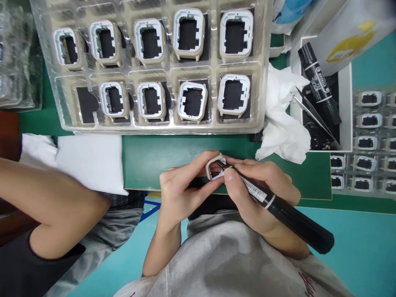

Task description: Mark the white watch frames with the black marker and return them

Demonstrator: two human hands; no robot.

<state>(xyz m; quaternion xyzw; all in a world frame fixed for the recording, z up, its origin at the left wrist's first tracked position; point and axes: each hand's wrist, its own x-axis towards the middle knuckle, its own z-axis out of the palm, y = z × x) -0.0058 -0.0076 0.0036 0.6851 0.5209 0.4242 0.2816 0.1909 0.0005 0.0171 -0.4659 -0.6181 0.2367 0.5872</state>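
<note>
Between the thumb and fingers of my left hand (181,192) is a small beige and white watch case frame (209,170), held near the table's front edge. My right hand (260,189) grips a black marker pen (297,220), its fat end pointing down to the right. The marker's narrow tip reaches into the opening of the frame; whether it touches the inner wall I cannot tell. Beyond my hands, a clear plastic tray (161,128) holds several similar frames in rows, and its front-left pocket (86,105) has no frame in it.
Right of the tray lie crumpled white tissue (283,119) and a white box (346,103) holding a second black marker (318,82) and tweezers (315,115). More frames in trays (366,142) sit at far right. A white cloth pad (91,159) and another person's arm (52,202) are at left.
</note>
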